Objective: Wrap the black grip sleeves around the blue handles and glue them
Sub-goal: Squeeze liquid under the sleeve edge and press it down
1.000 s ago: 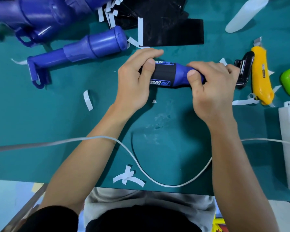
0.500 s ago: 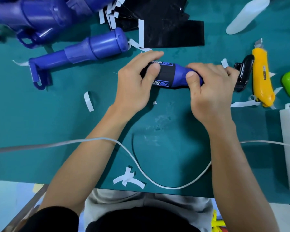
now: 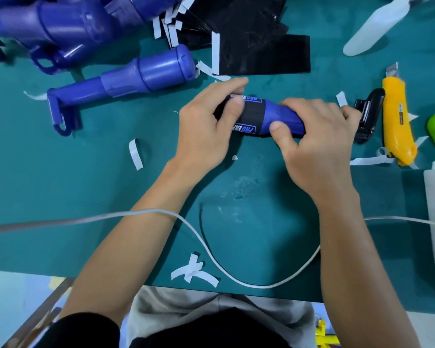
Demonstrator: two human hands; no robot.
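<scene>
Just above the centre of the green table mat (image 3: 60, 197), toward 12 o'clock, a blue plastic handle (image 3: 278, 114) lies crosswise between both hands, low over the mat or resting on it (the view does not settle which). A black grip sleeve (image 3: 253, 113) with blue printed lettering is wound around its thicker half. The left hand (image 3: 204, 136) curls its fingers over that sleeved end with the thumb pressed on the black band, which looks like smoothing the wrap down so its seam bonds. The right hand (image 3: 319, 141) is clasped around the narrower blue end, thumb on top, apparently to stop the handle rolling under that pressure. Wrapping of this piece seems nearly done, with pressing the step in hand.

At 10 o'clock a bare blue handle (image 3: 141, 76) waits, with a heap of more blue handles (image 3: 60, 21) beyond it at 11. Flat black sleeve sheets (image 3: 261, 54) sit at 12, within easy reach. A yellow utility knife (image 3: 397, 126) lies at 3 o'clock and a white squeeze bottle (image 3: 377, 26), possibly the glue, at 1 o'clock. White paper strips (image 3: 194, 272) litter the mat, likely peeled backing
</scene>
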